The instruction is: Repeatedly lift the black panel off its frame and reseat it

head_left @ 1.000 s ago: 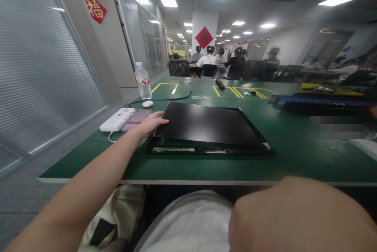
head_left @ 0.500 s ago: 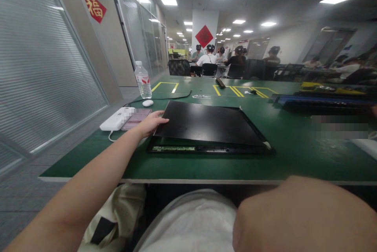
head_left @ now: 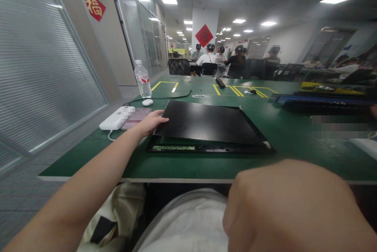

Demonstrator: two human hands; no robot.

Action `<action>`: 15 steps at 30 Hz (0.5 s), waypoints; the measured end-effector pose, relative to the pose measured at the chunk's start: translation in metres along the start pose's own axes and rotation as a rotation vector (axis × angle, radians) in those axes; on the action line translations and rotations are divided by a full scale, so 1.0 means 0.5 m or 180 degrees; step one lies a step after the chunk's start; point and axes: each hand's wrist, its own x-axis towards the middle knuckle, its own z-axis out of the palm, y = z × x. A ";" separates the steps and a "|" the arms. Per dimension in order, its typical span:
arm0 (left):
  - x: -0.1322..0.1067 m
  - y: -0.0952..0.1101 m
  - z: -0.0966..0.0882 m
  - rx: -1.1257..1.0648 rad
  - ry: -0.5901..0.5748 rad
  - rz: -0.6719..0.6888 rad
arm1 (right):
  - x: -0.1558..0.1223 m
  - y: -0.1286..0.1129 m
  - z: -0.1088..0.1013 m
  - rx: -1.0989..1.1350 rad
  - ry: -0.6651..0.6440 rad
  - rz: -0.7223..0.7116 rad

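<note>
The panel (head_left: 206, 120) lies over the frame (head_left: 250, 150) on the counter (head_left: 206, 168); to its left lie the phone (head_left: 137, 119) and power bank (head_left: 114, 118), the bottle (head_left: 143, 81) beyond them.

The left grip (head_left: 149, 123) holds a black panel (head_left: 206, 121) (tilted).

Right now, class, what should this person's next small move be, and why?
Probably bring the right hand over to steady the black panel. Only the left hand grips it, at its left edge; the panel sits askew over the black frame, leaving a green circuit strip exposed, and the right hand is away from it.
</note>
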 end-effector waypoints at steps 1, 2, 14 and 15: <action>0.000 0.000 0.000 -0.0016 -0.0005 -0.0004 | -0.010 0.019 -0.017 0.0071 0.0122 -0.0043; 0.000 0.000 0.000 -0.0043 -0.0011 -0.0017 | -0.022 0.043 -0.038 0.0170 0.0361 -0.0088; -0.004 0.017 0.020 -0.0573 -0.0014 -0.0356 | -0.252 0.504 -0.159 -0.0134 0.5641 0.3289; -0.006 0.019 0.022 -0.0603 0.0004 -0.0401 | -0.266 0.521 -0.151 -0.0271 0.5400 0.3683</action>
